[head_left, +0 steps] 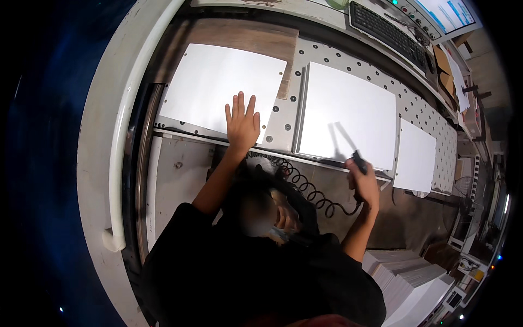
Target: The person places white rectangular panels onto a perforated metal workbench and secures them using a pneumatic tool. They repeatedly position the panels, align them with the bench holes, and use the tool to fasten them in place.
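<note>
My left hand [243, 125] lies flat with its fingers spread on a white rectangular panel [220, 82]. The panel has small holes near its corners and rests partly on a brown wooden board [239, 34]. In my right hand [367, 189] is an air blow gun [358, 161], gripped by its handle. Its thin nozzle points away from me over a stack of white panels [351, 103], and looks blurred. From the gun a black coiled hose [311, 195] runs left below the table edge.
Another white panel [417, 155] lies at the right of the perforated metal table [280, 128]. Beyond it are a keyboard [387, 35] and a monitor [444, 16]. A white rail [122, 131] borders the left side. Stacked white boards [406, 272] stand at the lower right.
</note>
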A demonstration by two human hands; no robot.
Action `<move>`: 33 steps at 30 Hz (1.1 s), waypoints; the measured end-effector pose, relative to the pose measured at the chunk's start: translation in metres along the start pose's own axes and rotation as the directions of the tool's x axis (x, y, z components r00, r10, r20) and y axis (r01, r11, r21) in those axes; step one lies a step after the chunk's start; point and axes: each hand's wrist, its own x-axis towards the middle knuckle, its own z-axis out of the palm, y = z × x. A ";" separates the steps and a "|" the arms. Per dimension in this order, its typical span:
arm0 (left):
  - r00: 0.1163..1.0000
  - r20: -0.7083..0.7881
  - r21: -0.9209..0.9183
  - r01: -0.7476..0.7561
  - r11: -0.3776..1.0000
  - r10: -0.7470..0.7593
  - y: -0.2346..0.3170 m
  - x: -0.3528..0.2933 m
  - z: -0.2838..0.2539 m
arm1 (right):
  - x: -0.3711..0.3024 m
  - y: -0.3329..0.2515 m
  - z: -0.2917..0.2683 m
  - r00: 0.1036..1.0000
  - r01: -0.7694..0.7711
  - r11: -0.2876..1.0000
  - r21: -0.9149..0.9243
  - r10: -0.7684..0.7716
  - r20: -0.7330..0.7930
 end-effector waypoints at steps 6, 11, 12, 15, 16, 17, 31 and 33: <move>0.970 0.236 -0.490 0.061 0.870 0.065 0.012 -0.002 -0.028 | 0.002 -0.035 0.066 0.940 0.342 0.932 -0.119 -0.337 0.058; 0.823 0.381 -0.905 0.239 0.352 0.422 0.076 -0.019 -0.117 | 0.001 -0.067 0.133 0.786 0.616 0.770 0.166 -0.614 -0.066; 0.827 0.389 -0.897 0.240 0.371 0.406 0.073 -0.037 -0.100 | 0.003 -0.068 0.149 0.701 0.712 0.679 0.179 -0.700 -0.137; 0.882 0.407 -0.913 0.388 0.124 0.237 0.070 -0.056 -0.083 | -0.009 -0.083 0.172 0.532 0.844 0.532 -0.067 -0.846 -0.009; 0.896 0.422 -0.906 0.418 0.059 0.138 0.064 -0.058 -0.079 | -0.013 -0.088 0.168 0.476 0.876 0.463 -0.133 -0.875 0.091; 0.901 0.432 -0.901 0.433 -0.010 0.038 0.057 -0.061 -0.076 | -0.012 -0.092 0.167 0.465 0.885 0.455 -0.096 -0.869 0.169; 0.688 0.724 -0.688 0.716 0.118 0.054 -0.019 -0.071 -0.152 | 0.230 -0.138 0.157 0.648 0.339 0.008 -0.941 -0.727 0.227; 0.684 0.729 -0.679 0.719 0.148 0.017 -0.018 -0.068 -0.154 | 0.232 -0.144 0.164 0.624 0.266 -0.067 -0.962 -0.748 0.225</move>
